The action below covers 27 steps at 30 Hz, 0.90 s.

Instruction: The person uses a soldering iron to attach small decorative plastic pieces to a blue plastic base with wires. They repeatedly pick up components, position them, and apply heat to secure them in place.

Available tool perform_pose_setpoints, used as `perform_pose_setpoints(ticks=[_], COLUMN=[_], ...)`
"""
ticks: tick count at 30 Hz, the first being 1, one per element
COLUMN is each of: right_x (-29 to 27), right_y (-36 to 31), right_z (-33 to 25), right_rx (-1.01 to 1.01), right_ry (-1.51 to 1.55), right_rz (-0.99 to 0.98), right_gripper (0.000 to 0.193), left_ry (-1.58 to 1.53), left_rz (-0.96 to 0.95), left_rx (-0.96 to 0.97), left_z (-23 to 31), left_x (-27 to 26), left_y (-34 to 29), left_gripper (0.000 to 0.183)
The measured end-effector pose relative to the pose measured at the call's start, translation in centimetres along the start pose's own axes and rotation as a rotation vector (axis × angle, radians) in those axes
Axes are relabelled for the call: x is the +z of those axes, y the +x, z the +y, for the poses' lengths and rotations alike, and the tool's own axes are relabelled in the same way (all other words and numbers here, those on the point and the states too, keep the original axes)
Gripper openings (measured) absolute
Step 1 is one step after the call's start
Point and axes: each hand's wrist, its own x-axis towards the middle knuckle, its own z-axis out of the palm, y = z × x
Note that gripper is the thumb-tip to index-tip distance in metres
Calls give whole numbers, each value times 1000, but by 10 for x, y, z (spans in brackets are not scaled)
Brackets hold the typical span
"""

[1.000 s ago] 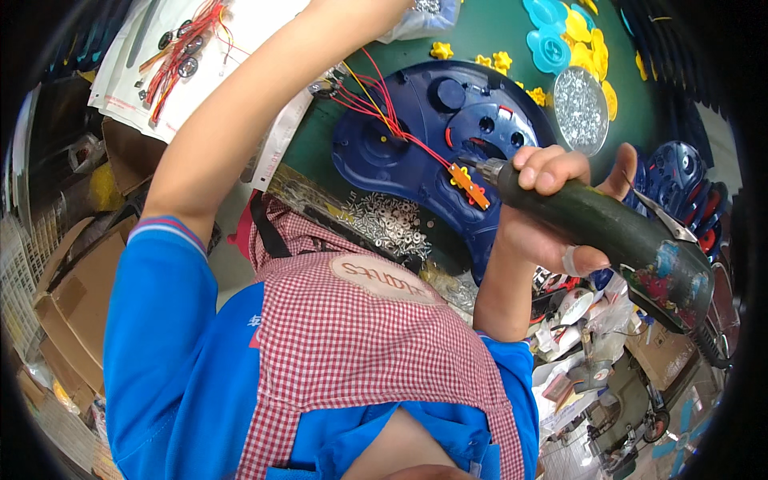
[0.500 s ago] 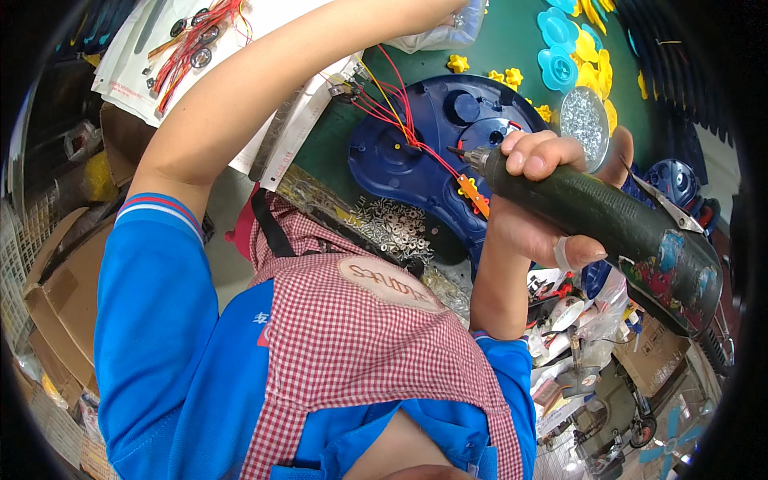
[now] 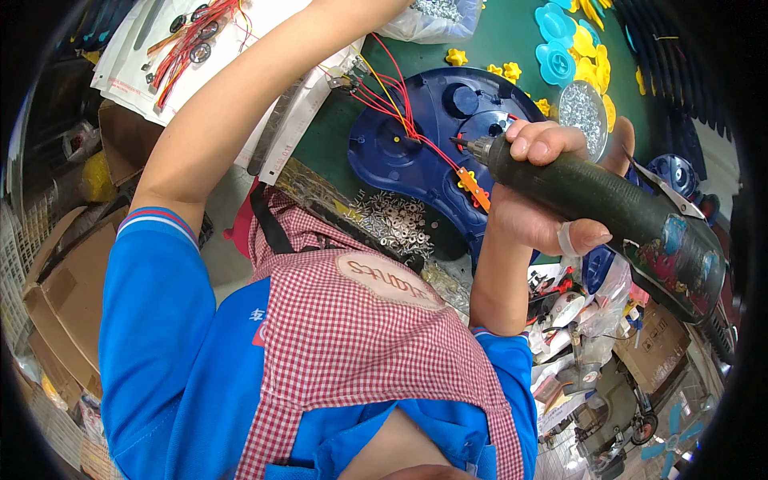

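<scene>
My right hand (image 3: 544, 176) is wrapped round a dark green electric screwdriver (image 3: 608, 204), its bit pointing left over a dark blue plastic housing (image 3: 376, 144). A pointed metal tool (image 3: 668, 192) sticks out behind the same hand; its kind is unclear. My left forearm (image 3: 240, 104) reaches up past the top edge, next to a clear bag of small metal parts (image 3: 436, 24), and the hand itself is out of view. Red and yellow wires (image 3: 408, 120) run across the housing to a narrow orange circuit board (image 3: 474, 190).
Loose screws (image 3: 396, 220) lie by the bench's near edge. A round dish of silvery screws (image 3: 584, 116) stands beyond my right hand, near yellow and turquoise plastic flower pieces (image 3: 556, 64). Bundled wires with black round parts (image 3: 188, 56) lie on white sheets at left.
My left arm has moved further up and left, taking the hand out of view and uncovering more of the clear bag. The screwdriver has shifted only slightly.
</scene>
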Motion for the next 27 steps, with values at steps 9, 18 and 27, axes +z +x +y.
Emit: perform_pose_setpoints(ticks=[9,18,27], right_x=[-8,17,17], right_y=[-15,-24,-25], right_z=[-11,-15,-11], right_rx=[32,120,96], right_ry=[-21,112,84], right_rz=[-45,-140,-148], right_gripper=[98,101,100], left_ry=[-118,-185,-217], left_rz=[36,15,38], left_rx=[428,250,223], left_z=[78,98,100], left_x=[-41,-40,-41], left_y=[-90,-141,-142], left_gripper=[15,22,21])
